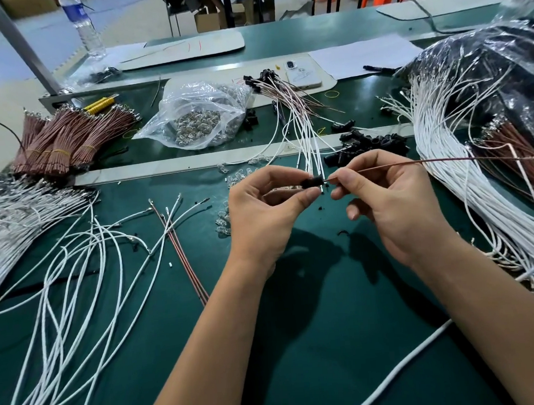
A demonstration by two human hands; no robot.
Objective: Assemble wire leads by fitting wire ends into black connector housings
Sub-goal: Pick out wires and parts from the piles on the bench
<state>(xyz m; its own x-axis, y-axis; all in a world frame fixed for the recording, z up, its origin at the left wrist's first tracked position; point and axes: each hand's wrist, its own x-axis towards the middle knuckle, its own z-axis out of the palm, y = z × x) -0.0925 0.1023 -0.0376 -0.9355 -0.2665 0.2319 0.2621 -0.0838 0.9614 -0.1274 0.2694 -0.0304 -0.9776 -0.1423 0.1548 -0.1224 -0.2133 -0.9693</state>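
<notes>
My left hand (261, 212) pinches a small black connector housing (312, 181) between thumb and fingers, above the green table. My right hand (395, 199) pinches a thin brown wire (446, 160) near its metal end, which sits right at the housing's opening. The wire runs off to the right toward the brown bundle. A pile of loose black housings (369, 146) lies just behind my hands. Finished leads with black housings (287, 106) fan out at centre back.
Loose white wires (74, 263) sprawl over the left of the table, and two brown wires (184, 255) lie among them. Bundled brown wires (62, 137) sit back left. A clear bag of small bulbs (196, 118) stands at the back. A big white wire bundle (466, 172) fills the right.
</notes>
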